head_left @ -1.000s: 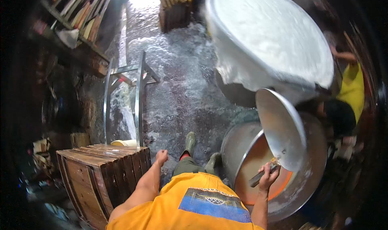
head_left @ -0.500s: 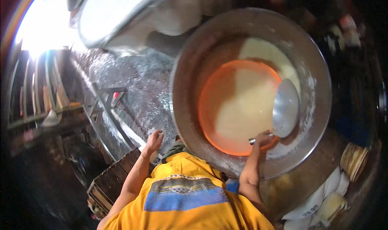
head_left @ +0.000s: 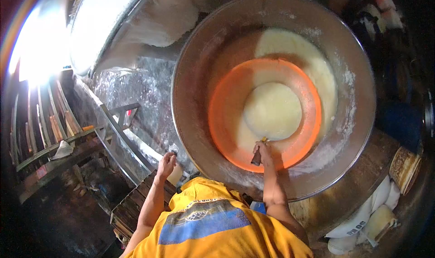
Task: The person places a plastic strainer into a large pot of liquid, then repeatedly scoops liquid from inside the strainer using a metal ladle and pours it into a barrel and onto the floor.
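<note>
Fingers of my right hand (head_left: pixel 263 154) are wrapped round the dark handle of a large round ladle (head_left: pixel 273 111). The ladle's bowl is full of pale yellowish liquid and sits inside an orange basin (head_left: pixel 220 135). That basin rests in a wide metal vat (head_left: pixel 192 76), where more pale liquid (head_left: pixel 312 60) shows around its upper right side. To the left of the vat, my left hand (head_left: pixel 166 163) hangs with its fingers curled, and nothing shows in it.
A metal frame (head_left: pixel 118 129) stands on the wet floor at left, beside a wooden crate (head_left: pixel 136 203). Wooden slats (head_left: pixel 50 117) lean farther left. Another large white-filled vessel (head_left: pixel 97 26) is at upper left. Sacks (head_left: pixel 362 217) and a bucket (head_left: pixel 404 169) lie at lower right.
The view has swung right over the vat. My right hand has brought the ladle from upright and empty down into the orange basin, where it now holds liquid. My left hand stays curled.
</note>
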### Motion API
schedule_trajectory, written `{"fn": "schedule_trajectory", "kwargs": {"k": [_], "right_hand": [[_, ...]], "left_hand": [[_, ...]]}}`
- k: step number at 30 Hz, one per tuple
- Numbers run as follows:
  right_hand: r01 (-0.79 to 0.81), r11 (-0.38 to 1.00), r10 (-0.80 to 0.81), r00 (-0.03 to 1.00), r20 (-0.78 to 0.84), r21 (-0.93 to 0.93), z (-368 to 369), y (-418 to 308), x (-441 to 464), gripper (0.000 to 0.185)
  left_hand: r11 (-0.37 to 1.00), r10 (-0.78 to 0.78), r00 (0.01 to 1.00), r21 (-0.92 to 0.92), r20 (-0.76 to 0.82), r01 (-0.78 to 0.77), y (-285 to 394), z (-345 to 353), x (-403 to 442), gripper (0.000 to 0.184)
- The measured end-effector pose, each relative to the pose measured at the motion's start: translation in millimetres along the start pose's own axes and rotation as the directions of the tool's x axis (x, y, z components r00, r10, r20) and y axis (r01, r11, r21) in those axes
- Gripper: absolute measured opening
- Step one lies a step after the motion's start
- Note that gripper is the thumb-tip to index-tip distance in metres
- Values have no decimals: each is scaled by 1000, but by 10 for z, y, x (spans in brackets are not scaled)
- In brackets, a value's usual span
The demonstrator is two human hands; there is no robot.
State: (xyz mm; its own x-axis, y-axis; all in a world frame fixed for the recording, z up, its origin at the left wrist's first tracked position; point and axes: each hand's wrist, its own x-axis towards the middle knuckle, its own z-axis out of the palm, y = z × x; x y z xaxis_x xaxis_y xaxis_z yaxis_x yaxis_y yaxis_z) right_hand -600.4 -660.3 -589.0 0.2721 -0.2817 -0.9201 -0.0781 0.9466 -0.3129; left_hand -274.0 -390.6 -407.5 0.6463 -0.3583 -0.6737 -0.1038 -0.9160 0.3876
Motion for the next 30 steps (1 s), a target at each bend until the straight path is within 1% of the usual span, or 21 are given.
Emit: {"fn": "schedule_trajectory", "kwargs": {"k": [2, 4, 5, 6, 8, 9, 11, 12, 13, 14, 15, 16, 17, 18, 19, 21, 23, 25, 26, 29, 30], "right_hand": [[-67, 998, 66, 997, 47, 16, 280, -159, -314, 17], [-37, 999, 36, 995, 91, 3, 405, -141, -498, 18], [-18, 1000, 17, 994, 109, 3, 426, -91, -575, 19], [40, 999, -35, 981, 189, -20, 427, -45, -616, 19], [77, 997, -72, 975, 211, -19, 477, -22, -808, 17], [88, 996, -80, 970, 230, -25, 528, 3, -955, 15], [221, 971, -191, 948, 254, -93, 535, 17, -1267, 13], [283, 950, -236, 927, 290, -133, 558, 9, -1405, 12], [166, 986, -157, 936, 314, 0, 564, 11, -1601, 8], [58, 996, -77, 944, 320, 68, 588, -10, -1804, 17], [173, 985, -164, 959, 232, -17, 621, 52, -2008, 20], [185, 983, -177, 909, 376, 18, 545, 104, -2153, 22], [180, 983, -183, 932, 314, 38, 502, 228, -2304, 23], [188, 980, -201, 930, 308, 70, 427, 371, -2461, 21], [103, 971, -160, 950, 268, 217, 234, 530, -2504, 21], [175, 957, -222, 955, 195, 232, 279, 738, -2948, 21], [109, 903, -237, 933, 270, 415, 131, 943, -3210, 20], [88, 863, -158, 982, 101, 497, 186, 1068, -3540, 16], [127, 840, -135, 991, -23, 527, 299, 1126, -3712, 17], [40, 598, -104, 994, 28, 800, 73, 1410, -3892, 20], [-78, 644, -201, 942, 267, 761, -280, 1592, -3814, 24]], "left_hand": [[1000, 24, 1000, -3, -8, -25, -31, -7, -22, 29], [998, 45, 999, -43, -8, -46, -97, 2, -72, 28], [992, 70, 997, -112, 27, -66, -430, 55, 31, 29], [986, 53, 998, -159, 15, -50, -668, 118, 91, 29], [967, 3, 1000, -255, 15, 1, -815, 142, 116, 32], [974, 8, 999, -228, 42, 2, -922, 153, 161, 33], [982, -19, 998, -185, 64, 31, -1217, 130, 245, 34], [983, -24, 999, -180, 43, 31, -1156, 81, 186, 36], [981, 18, 999, -192, 46, -8, -1363, 108, 298, 35], [981, 7, 999, -196, 44, 2, -1285, 56, 264, 34], [992, 27, 999, -120, 25, -24, -1066, -93, 136, 33], [1000, 25, 1000, -18, 10, -25, -1206, -89, 250, 34], [998, -9, 999, -62, 53, 12, -1267, -110, 308, 33], [994, -1, 999, -107, 33, 4, -1504, -34, 478, 34], [992, -17, 999, -121, 30, 21, -1428, -94, 446, 35], [991, -12, 1000, -130, 17, 14, -1453, -129, 558, 36], [989, 22, 1000, -144, -14, -24, -1677, -35, 770, 35], [980, 64, 997, -186, -40, -70, -1796, 27, 874, 34], [982, 56, 998, -177, -29, -60, -1837, 36, 899, 33], [974, -22, 993, -220, 119, 47, -1943, -41, 921, 36], [982, -23, 992, -181, 122, 45, -2018, -73, 943, 35]]}}
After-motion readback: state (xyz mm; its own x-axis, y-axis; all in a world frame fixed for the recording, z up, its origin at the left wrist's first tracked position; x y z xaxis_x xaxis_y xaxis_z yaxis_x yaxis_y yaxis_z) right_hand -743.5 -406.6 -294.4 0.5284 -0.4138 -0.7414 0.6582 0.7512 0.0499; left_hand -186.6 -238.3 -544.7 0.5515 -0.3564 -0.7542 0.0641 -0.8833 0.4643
